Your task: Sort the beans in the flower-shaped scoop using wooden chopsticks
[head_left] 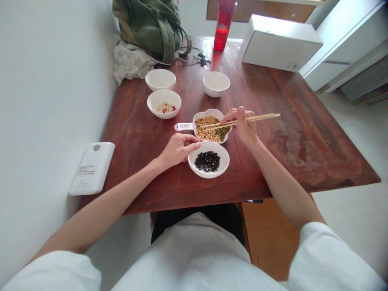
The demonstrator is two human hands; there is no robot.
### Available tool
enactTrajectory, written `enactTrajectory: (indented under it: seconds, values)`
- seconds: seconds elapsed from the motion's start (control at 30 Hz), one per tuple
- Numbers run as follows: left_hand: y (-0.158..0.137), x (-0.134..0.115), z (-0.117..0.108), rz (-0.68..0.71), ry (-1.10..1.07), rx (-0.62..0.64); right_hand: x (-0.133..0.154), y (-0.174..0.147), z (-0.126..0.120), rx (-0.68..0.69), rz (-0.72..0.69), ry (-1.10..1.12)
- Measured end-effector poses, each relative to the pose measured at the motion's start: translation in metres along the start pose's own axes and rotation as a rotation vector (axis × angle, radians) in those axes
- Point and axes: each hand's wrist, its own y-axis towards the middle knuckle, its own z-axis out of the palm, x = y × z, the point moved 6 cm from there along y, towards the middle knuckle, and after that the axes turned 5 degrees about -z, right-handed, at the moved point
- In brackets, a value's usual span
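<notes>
My right hand point(244, 123) grips a pair of wooden chopsticks point(263, 117), their tips down among yellow soybeans point(209, 134) in a flower-shaped dish point(226, 114) with a labelled handle. Green mung beans point(222, 133) lie on the dish's right side. Just in front of the dish stands a white bowl point(209, 174) with black beans point(207, 161) in it. My left hand point(179, 148) holds that bowl by its left rim, thumb over the edge. Whether a bean is between the chopstick tips I cannot tell.
Behind the dish are a white bowl with nuts point(163, 114), another white bowl point(160, 82) and a third bowl point(216, 89). Farther back stand a green bag point(148, 30), keys point(202, 60), a red bottle point(222, 32) and a white box point(279, 44). A white power bank point(92, 169) lies by the left wall.
</notes>
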Motion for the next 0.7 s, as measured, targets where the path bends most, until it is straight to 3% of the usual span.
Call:
enactTrajectory:
  seconds: [0.33,0.47,0.7]
  values:
    - [0.001,0.0016,0.0,-0.006,-0.019,0.005,0.005,-0.0052,0.0018,-0.004,-0.096,-0.054]
    - [0.0006,0.001,0.0,-0.019,-0.023,0.01,0.005,-0.0067,0.0006,0.005,-0.07,-0.055]
    - [0.0015,0.0033,-0.0008,-0.008,-0.01,0.015,0.0035,-0.0071,0.0018,0.072,-0.137,-0.097]
